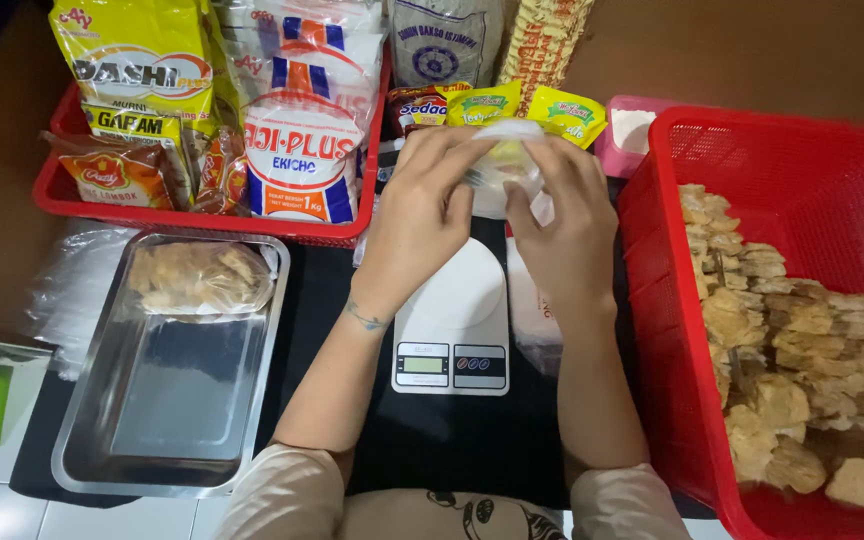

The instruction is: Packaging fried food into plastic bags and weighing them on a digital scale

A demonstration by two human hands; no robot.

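Observation:
Both my hands are raised above a white digital kitchen scale (452,320) and grip a small clear plastic bag (502,165) between them. My left hand (422,215) holds the bag's left side with fingers curled over it. My right hand (567,225) pinches its right side. The bag's contents look pale and are mostly hidden by my fingers. The scale's platform under the bag is bare.
A steel tray (102,440) at left holds a filled clear bag of crackers (197,278). A big red basket (752,160) at right contains several tan fried pieces (802,380). A red tray (62,195) behind holds seasoning packets. Small sachets (527,108) lie beyond the scale.

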